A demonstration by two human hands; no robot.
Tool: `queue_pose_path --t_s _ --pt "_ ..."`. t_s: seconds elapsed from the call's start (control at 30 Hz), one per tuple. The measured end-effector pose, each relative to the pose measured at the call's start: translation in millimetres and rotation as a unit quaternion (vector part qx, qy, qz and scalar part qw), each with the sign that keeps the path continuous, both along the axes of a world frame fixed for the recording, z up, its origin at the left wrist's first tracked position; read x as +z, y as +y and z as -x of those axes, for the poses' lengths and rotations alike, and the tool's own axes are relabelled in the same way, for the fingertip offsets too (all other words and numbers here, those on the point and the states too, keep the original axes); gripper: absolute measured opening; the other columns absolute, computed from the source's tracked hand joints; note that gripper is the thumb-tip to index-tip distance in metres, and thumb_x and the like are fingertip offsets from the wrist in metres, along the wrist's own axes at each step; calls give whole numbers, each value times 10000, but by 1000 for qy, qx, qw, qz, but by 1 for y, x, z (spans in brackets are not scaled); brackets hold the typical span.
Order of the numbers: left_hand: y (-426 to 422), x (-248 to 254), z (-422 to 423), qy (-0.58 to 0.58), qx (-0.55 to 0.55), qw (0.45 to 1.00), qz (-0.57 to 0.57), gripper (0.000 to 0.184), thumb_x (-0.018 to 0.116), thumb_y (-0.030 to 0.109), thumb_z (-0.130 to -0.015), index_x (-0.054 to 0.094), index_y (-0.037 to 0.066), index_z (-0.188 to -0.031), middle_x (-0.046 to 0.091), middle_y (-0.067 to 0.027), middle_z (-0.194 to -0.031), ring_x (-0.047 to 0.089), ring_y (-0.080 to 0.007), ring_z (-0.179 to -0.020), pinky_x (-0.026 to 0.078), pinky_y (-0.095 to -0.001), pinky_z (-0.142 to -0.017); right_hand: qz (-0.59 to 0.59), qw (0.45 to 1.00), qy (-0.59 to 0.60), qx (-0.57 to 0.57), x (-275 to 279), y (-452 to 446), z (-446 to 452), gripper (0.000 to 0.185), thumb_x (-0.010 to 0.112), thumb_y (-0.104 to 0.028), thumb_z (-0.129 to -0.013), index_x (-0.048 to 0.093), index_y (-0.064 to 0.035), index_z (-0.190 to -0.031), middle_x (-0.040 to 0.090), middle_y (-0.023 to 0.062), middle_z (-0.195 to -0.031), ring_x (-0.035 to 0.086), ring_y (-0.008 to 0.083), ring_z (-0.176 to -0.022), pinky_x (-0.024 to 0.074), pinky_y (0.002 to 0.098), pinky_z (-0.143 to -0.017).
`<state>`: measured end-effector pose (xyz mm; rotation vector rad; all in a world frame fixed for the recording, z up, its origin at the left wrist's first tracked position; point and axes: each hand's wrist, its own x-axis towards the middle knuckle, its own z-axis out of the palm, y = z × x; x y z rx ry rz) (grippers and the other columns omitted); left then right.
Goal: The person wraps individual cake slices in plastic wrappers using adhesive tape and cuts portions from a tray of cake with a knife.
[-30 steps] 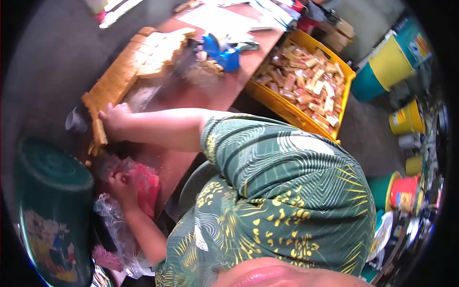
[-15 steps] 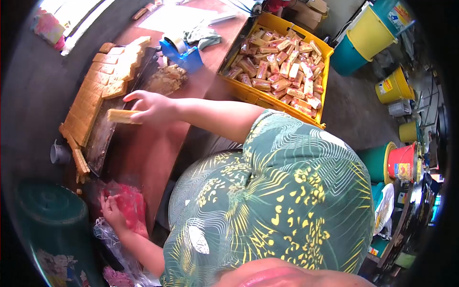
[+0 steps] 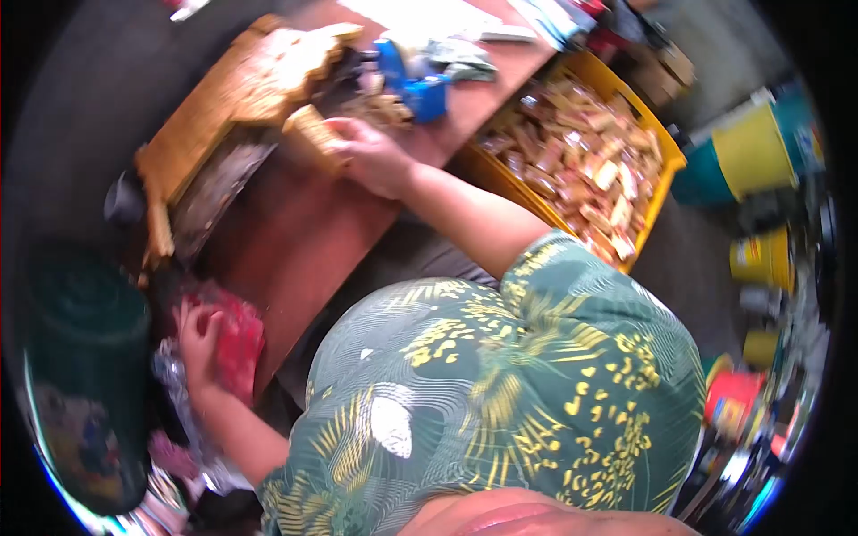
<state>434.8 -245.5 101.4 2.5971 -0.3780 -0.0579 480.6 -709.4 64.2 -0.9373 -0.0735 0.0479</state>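
Note:
My right hand (image 3: 371, 156) is above the reddish-brown table, with its fingers closed on a piece of golden baked food (image 3: 313, 138). Down at the left, my left hand (image 3: 201, 344) is at the edge of a pink plastic packet (image 3: 237, 335), its fingers bent against the plastic. A large slab of the same golden food (image 3: 214, 103), scored into bars on its left part, lies on a dark tray (image 3: 214, 188) at the table's far left. A narrow strip (image 3: 159, 230) stands out at the slab's near end.
A yellow crate (image 3: 666, 156) full of wrapped bars stands right of the table. On the table are a blue tape dispenser (image 3: 424, 96) and crumbled pieces (image 3: 380, 109). A dark green bin (image 3: 85, 357) is at the left. Coloured buckets (image 3: 755, 152) stand at the right.
My right hand has gone from the slab's near end to over the table, taking hold of a piece, now farther up and right. My left hand stays at the pink packet. The view has shifted.

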Motion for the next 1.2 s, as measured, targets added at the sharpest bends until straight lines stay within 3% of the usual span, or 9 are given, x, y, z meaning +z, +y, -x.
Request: queue_pose_path --t_s 0.07,0.23,0.37,0.6,0.77,1.0,1.07,1.1,1.2 --pt "-4 -19 4 -28 28 998 -39 231 712 303 -960 739 76 -991 501 -242 -1540 353 -425 -1504 168 -476 -1261 -51 999 14 5 -11 -2 -8 625 704 -169 -946 416 -46 -1486 561 104 -1369 605 208 -1199 556 393 -939" --pt "4 -41 3 -5 119 981 152 256 774 292 -897 660 65 -870 514 -209 -1544 348 -388 -1522 122 -580 -1250 -108 992 -21 67 -9 -12 0 620 691 -177 -965 393 -59 -1495 594 131 -1367 644 228 -1191 557 379 -965" --pt "-10 -32 13 -49 90 994 23 246 621 267 -1022 702 79 -887 500 -174 -1568 339 -377 -1530 92 -593 -1246 -101 991 -21 79 -4 -13 2 597 659 -203 -990 389 -74 -1506 614 143 -1356 660 223 -1171 569 367 -929" --pt "4 -30 5 10 75 990 121 210 652 270 -994 731 80 -949 477 -162 -1591 371 -339 -1517 131 -573 -1244 -69 995 -3 68 -3 -14 3 576 660 -230 -997 397 -96 -1492 632 117 -1316 649 191 -1135 551 351 -923" --pt "-23 -10 14 -17 100 995 -1 168 722 273 -943 732 109 -975 500 -163 -1570 439 -323 -1471 163 -546 -1240 -65 996 -9 68 -6 -14 1 531 660 -214 -1008 417 -103 -1467 640 88 -1291 650 179 -1125 549 353 -922" --pt "13 -24 2 35 96 975 196 210 625 215 -1028 767 65 -992 602 -167 -1464 521 -289 -1387 341 -407 -1173 -68 995 -18 70 -5 -13 0 481 658 -204 -1020 433 -105 -1434 642 66 -1272 669 169 -1080 567 338 -889" --pt "19 -19 -7 64 127 953 269 221 618 199 -1035 757 35 -986 609 -171 -1449 555 -269 -1349 396 -355 -1128 -70 996 -8 62 -2 -11 1 540 672 -175 -1009 405 -103 -1473 618 57 -1295 643 173 -1104 549 352 -908" --pt "19 -21 -8 89 164 908 375 205 645 186 -1011 745 10 -978 621 -173 -1424 599 -242 -1269 437 -339 -1074 -71 996 -4 58 -1 -10 2 571 679 -161 -1003 391 -102 -1492 607 52 -1306 630 175 -1116 540 360 -917" --pt "15 -23 -8 7 94 979 183 173 706 186 -956 733 17 -972 595 -165 -1440 610 -242 -1222 462 -344 -1033 -67 996 -15 65 -7 -13 0 563 669 -150 -1008 384 -92 -1490 599 62 -1314 625 184 -1130 540 364 -931"
